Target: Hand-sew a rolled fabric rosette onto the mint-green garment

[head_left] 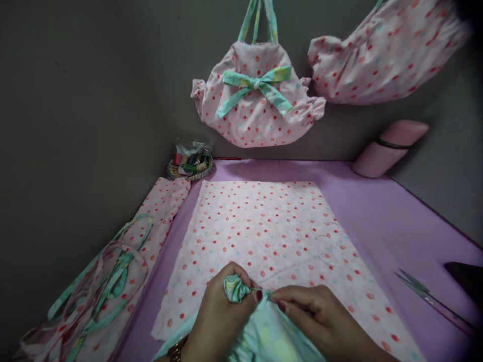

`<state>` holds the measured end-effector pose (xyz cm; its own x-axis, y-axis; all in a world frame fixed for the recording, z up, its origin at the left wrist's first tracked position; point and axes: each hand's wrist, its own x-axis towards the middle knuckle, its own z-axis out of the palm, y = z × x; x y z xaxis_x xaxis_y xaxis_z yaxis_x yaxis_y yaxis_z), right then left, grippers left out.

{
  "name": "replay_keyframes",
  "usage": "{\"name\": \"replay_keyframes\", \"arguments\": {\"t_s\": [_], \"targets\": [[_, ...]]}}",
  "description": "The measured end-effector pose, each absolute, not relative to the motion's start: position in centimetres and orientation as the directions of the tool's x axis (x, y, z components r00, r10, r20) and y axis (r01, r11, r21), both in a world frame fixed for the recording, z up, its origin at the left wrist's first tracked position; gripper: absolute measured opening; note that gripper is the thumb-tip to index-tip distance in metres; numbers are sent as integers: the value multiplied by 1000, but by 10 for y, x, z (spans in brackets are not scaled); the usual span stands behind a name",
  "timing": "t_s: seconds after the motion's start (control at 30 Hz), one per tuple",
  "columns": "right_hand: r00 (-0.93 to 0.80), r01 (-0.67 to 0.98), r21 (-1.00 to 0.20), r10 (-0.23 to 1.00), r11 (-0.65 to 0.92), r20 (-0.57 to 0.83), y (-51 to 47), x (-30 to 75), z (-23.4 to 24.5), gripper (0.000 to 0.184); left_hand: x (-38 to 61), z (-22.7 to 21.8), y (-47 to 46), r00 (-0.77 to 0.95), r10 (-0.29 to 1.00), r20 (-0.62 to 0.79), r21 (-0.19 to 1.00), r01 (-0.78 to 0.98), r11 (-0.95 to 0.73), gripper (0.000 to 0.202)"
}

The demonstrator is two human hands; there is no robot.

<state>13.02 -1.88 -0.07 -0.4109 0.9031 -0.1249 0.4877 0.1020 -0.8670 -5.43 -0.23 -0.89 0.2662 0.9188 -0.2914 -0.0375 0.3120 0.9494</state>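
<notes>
Bunched mint-green fabric with yellow patches lies at the front, between my hands. My left hand is closed around a gathered part of it, and a ruffled tuft pokes out above the fist. Thumb and forefinger of my right hand pinch the fabric's upper edge, close to the left thumb. Whether a needle is between the fingertips is too small to make out. A pale thread seems to loop over the pink dotted cloth spread flat beneath.
Scissors lie at the right, near a dark object. A pink bottle stands at the back right. A basket of thread spools sits back left. Fabric straps lie on folded cloth. A bow-trimmed bag hangs behind.
</notes>
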Motion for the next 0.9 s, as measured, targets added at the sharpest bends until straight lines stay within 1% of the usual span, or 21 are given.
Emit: {"name": "replay_keyframes", "arguments": {"t_s": [0.23, 0.37, 0.5, 0.63, 0.9], "targets": [[-469, 426, -897, 877, 119, -106, -16, 134, 0, 27, -54, -5, 1, 279, 903, -326, 936, -41, 350, 21], [-488, 396, -913, 865, 99, -118, -15, 136, -2, 27, -54, 1, 1, 322, 888, -330, 932, -39, 360, 21], [-495, 374, -924, 860, 82, -125, -14, 138, -3, 27, -54, 4, 2, 384, 853, -352, 896, -123, 426, 24], [-525, 333, -939, 843, 80, -115, -12, 139, -2, 27, -54, 3, 2, 430, 840, -332, 861, -225, 455, 28], [-592, 214, -977, 795, 1, -129, -9, 142, 3, 29, -55, 4, 2, 505, 780, -369, 776, -295, 558, 34]]}}
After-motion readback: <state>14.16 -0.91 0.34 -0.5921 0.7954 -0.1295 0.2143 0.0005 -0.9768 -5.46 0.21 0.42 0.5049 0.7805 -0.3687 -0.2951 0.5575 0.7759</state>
